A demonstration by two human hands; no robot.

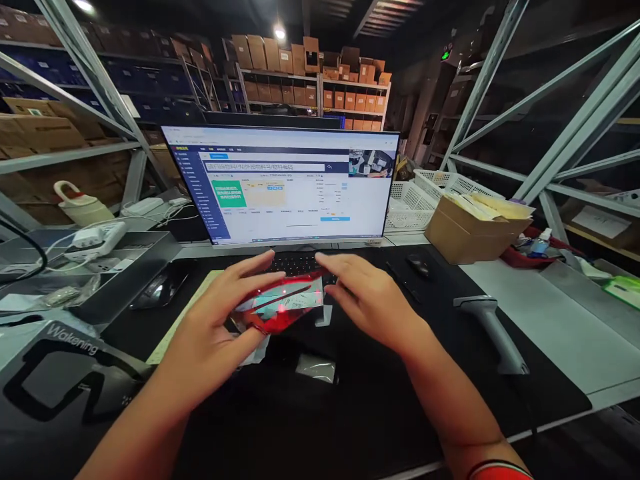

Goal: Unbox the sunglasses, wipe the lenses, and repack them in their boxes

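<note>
My left hand (220, 320) grips a red see-through bag (280, 305) with a white label, holding it above the black desk mat (350, 413) in front of the keyboard (295, 263). A red light spot shows on the bag's label. My right hand (367, 297) hovers beside the bag's right end with fingers stretched out flat, holding nothing. A small clear bag (315, 367) lies on the mat just below the hands.
A monitor (285, 183) stands behind the keyboard. A barcode scanner (493, 330) lies to the right, a mouse (417, 265) near it. A cardboard box (473, 227) and white baskets (415, 200) sit at right. A second mouse (157, 290), chargers and shelving are at left.
</note>
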